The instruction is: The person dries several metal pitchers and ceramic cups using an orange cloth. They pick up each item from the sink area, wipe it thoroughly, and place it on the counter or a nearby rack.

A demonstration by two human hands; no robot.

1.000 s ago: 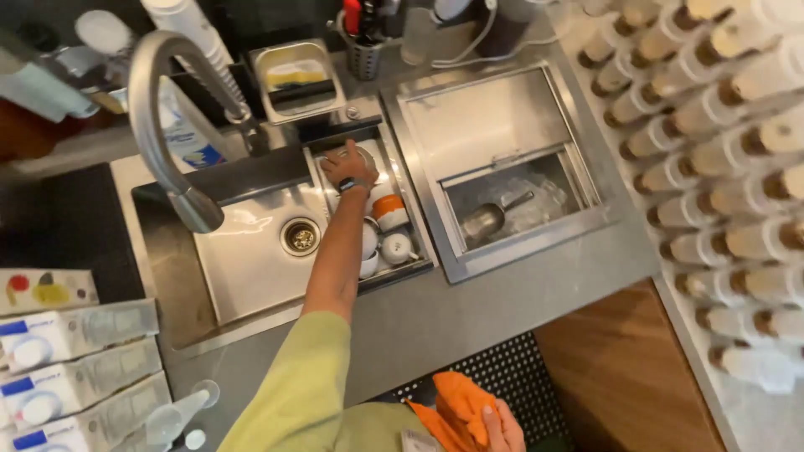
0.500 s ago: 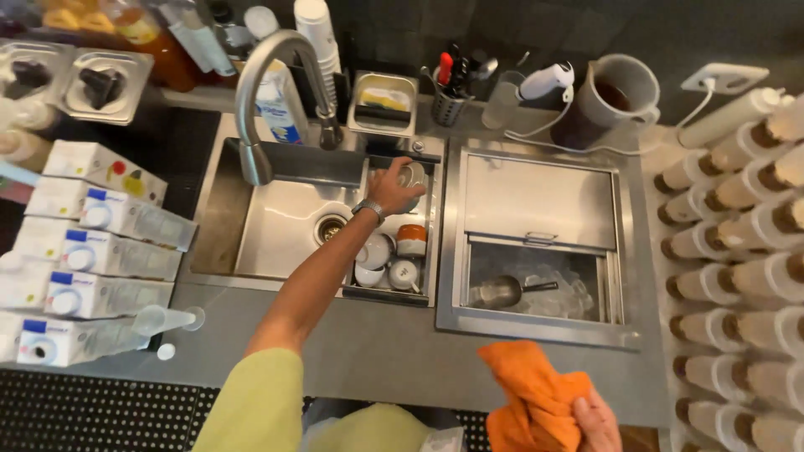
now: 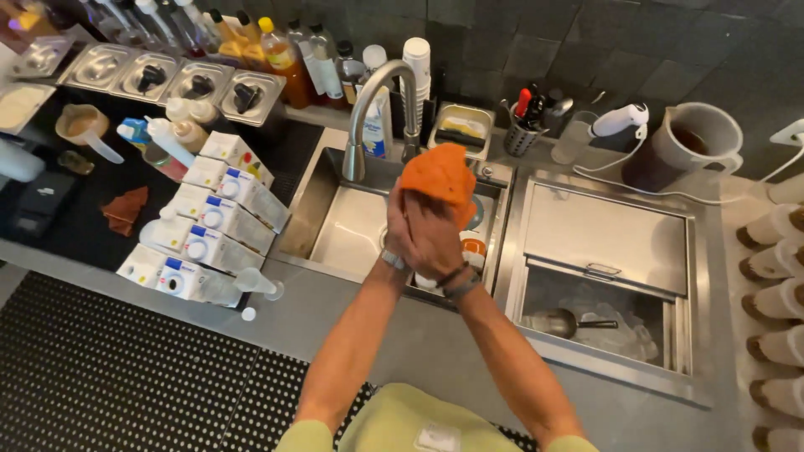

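Your left hand (image 3: 408,228) has come away from the cups at the back of the stainless steel sink (image 3: 352,226) and now meets your right hand (image 3: 444,238) over the basin. The crumpled orange cloth (image 3: 438,176), which half a second ago hung from your right hand low by the counter edge (image 3: 402,326), now sits bunched between both palms. Both grips are pressed together around it, fingers wrapped over one another, with the cloth's top bulging out above them. It is held in the air above the sink, just right of the curved steel tap (image 3: 381,92), clear of the small cups (image 3: 473,247) below. The hands now work the cloth, not the cups.
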